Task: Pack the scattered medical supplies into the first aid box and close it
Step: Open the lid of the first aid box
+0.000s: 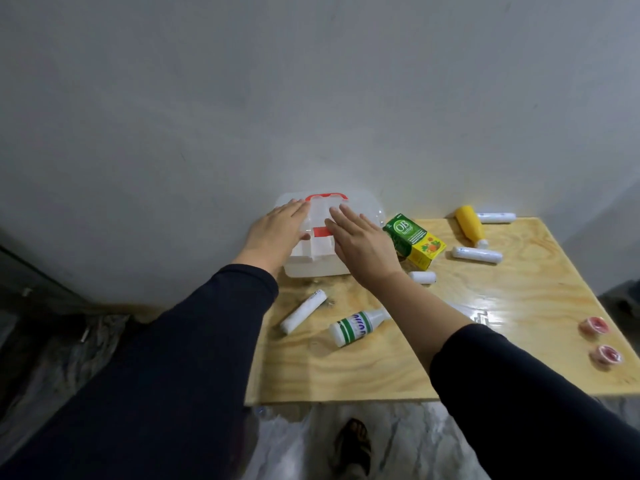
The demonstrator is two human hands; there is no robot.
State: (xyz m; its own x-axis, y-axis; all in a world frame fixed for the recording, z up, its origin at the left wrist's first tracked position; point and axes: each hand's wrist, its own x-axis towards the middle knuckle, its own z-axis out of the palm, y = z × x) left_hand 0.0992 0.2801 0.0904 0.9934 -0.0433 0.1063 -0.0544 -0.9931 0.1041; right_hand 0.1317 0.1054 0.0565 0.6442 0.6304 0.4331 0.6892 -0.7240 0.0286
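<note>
A translucent white first aid box (pixel 363 206) with a red handle stands shut at the table's far left corner, against the wall. My left hand (pixel 277 233) lies flat on its left side and my right hand (pixel 363 247) lies flat on its lid, fingers apart. Scattered on the table are a green and yellow medicine carton (pixel 415 242), a yellow bottle (pixel 470 225), a white bottle with green stripes (pixel 356 325), several white bandage rolls (pixel 303 311) (pixel 477 254) (pixel 422 277) (pixel 496 217) and two pink tape rolls (pixel 594 327) (pixel 606 355).
The plywood table (pixel 346 375) stands against a grey wall. A clear plastic packet (pixel 481 315) lies near its middle. Plastic sheeting covers the floor in front, where a sandalled foot (pixel 353 445) shows.
</note>
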